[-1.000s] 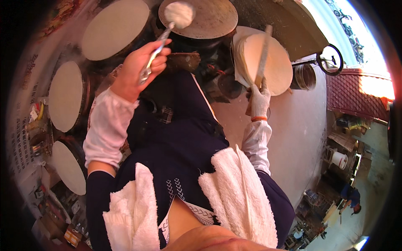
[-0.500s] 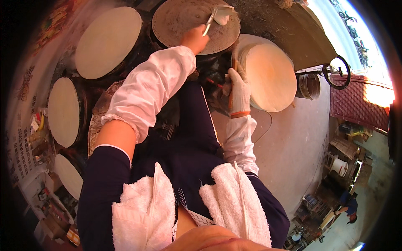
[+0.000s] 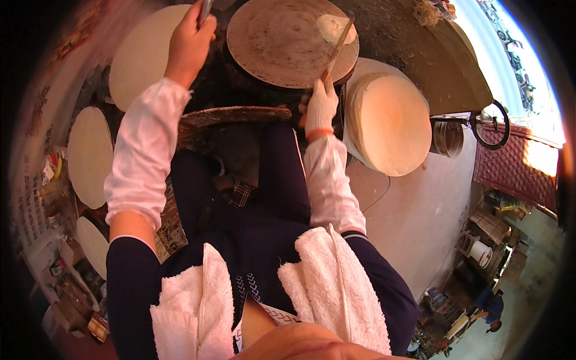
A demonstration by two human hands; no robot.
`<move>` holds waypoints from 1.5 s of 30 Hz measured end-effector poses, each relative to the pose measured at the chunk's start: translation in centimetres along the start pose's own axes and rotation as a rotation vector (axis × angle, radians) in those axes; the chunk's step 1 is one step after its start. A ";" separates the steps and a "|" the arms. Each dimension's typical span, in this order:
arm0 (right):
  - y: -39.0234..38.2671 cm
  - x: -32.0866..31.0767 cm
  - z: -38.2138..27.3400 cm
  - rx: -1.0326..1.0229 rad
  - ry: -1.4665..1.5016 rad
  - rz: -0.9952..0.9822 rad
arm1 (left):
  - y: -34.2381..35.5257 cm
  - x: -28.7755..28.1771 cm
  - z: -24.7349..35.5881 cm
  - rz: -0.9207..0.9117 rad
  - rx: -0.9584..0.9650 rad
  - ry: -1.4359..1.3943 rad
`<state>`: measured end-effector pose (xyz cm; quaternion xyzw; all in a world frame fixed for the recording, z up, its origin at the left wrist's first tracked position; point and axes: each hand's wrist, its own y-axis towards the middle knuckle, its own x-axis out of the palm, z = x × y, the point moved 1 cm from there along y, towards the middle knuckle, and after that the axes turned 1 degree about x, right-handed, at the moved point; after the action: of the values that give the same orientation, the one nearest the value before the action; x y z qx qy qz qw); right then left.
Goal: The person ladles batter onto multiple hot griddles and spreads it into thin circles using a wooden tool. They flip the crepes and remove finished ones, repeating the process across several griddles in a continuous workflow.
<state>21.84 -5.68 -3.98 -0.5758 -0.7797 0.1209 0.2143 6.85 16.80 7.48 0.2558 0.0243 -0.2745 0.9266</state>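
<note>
My left hand point(image 3: 191, 51), bare, is closed around the metal handle of a ladle point(image 3: 206, 9); the ladle's bowl lies beyond the upper edge. Beneath this hand a pale round crepe point(image 3: 141, 60) covers a griddle at the far left. My right hand point(image 3: 321, 108) wears a white knitted glove and grips a thin wooden spreading stick point(image 3: 337, 53). The stick reaches across the right side of a round brown griddle point(image 3: 270, 45), its far end over a small mound of pale batter point(image 3: 330, 28). To the right of the glove stands a stack of round crepes point(image 3: 393, 123).
More pale rounds, a crepe point(image 3: 90, 157) and another crepe point(image 3: 93, 247), lie on griddles at the left. A brown curved edge point(image 3: 234, 114) crosses before my knees. A black ring-shaped wheel point(image 3: 491, 125) and a metal bucket point(image 3: 447, 139) stand at right. Another person point(image 3: 494, 309) is far off.
My left hand has swung left with the ladle, off the middle griddle, where batter now lies. My right hand has moved forward and left, bringing the stick over the griddle.
</note>
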 end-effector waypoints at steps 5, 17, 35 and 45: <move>8.9 5.8 -0.6 -0.269 -0.244 0.012 | -7.7 0.5 0.7 -0.064 -0.667 -0.298; -0.2 -10.4 -0.8 -0.394 -1.281 0.199 | -35.2 -11.2 -5.4 0.297 -1.034 -0.059; 13.5 -10.2 -3.3 -0.571 -0.874 0.064 | -40.2 -8.6 -7.7 0.308 -1.003 0.412; 11.1 4.9 -1.8 -0.570 -1.114 -0.124 | -42.0 -9.4 -8.9 0.321 -0.866 0.448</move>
<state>30.87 2.30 -6.22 -0.4147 -0.8079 0.1775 -0.3794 -22.15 -4.36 -17.79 -0.0984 0.2943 -0.0318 0.9501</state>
